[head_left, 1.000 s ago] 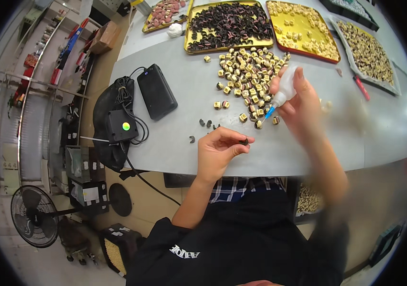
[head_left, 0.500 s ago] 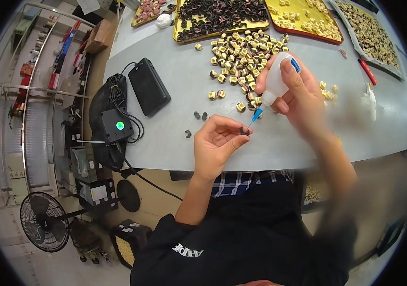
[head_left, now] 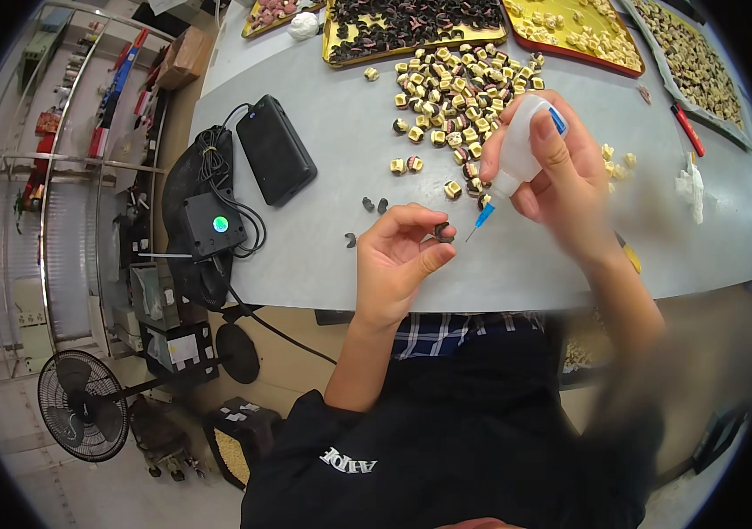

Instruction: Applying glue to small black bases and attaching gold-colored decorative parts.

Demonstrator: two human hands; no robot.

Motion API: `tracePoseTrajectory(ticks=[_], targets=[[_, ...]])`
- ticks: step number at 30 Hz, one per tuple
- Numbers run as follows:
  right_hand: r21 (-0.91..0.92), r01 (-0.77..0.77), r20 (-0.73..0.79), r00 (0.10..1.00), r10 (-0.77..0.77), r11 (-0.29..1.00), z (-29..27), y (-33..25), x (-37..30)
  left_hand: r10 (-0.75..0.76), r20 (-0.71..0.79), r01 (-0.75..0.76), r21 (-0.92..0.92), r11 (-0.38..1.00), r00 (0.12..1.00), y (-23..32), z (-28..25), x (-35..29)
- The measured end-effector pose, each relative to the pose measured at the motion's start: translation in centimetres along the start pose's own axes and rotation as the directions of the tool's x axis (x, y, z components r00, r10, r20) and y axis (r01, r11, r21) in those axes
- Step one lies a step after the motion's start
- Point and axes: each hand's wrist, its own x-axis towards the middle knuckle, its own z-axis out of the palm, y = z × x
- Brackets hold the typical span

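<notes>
Between thumb and fingertips, my left hand [head_left: 401,256] pinches a small black curved piece [head_left: 443,233] above the table. My right hand [head_left: 561,167] is wrapped round a white squeeze bottle [head_left: 520,141], held tilted with its blue needle tip [head_left: 482,217] pointing down and left. That needle ends a little to the right of the black piece, apart from it. Several loose black pieces [head_left: 350,240] lie on the table left of my left hand. Beyond my hands spreads a pile of small cream-and-black pieces [head_left: 438,106], some with pink parts; my right hand hides part of it.
At the back stand a yellow tray of black and pink pieces [head_left: 330,44], a red-rimmed yellow tray of cream pieces [head_left: 570,55] and a pale tray of mixed pieces [head_left: 693,75]. A black power bank [head_left: 275,150] and a cabled box [head_left: 214,225] lie left. A red marker [head_left: 687,130] lies right.
The needle tip has come away from the black piece, leaving a gap. My left hand has tipped the piece up slightly, and my right hand has shifted a little right with the bottle.
</notes>
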Motion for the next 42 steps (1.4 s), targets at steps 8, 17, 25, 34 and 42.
tracePoseTrajectory(ticks=[8, 17, 25, 34, 42], targets=[[-0.015, 0.079, 0.045, 0.996, -0.079, 0.997, 0.02, 0.5, -0.12, -0.001, 0.036, -0.002, 0.098, 0.995, 0.999, 0.13, 0.05, -0.16], [-0.037, 0.098, 0.07, 0.993, -0.096, 0.994, 0.13, 0.84, -0.28, 0.044, 0.06, -0.053, 0.166, 0.985, 0.997, 0.05, 0.44, 0.12], [-0.029, 0.109, 0.133, 0.986, -0.105, 0.994, -0.09, 0.92, -0.41, 0.07, 0.144, -0.094, 0.162, 0.982, 0.987, 0.04, -0.02, 0.12], [-0.048, 0.104, 0.127, 0.987, -0.097, 0.993, 0.16, 0.79, -0.52, 0.046, 0.111, -0.067, 0.189, 0.98, 0.993, 0.27, 0.42, 0.09], [-0.059, 0.113, 0.132, 0.986, -0.104, 0.992, -0.03, 0.76, -0.55, 0.031, 0.071, -0.044, 0.19, 0.981, 0.997, 0.24, 0.6, 0.04]])
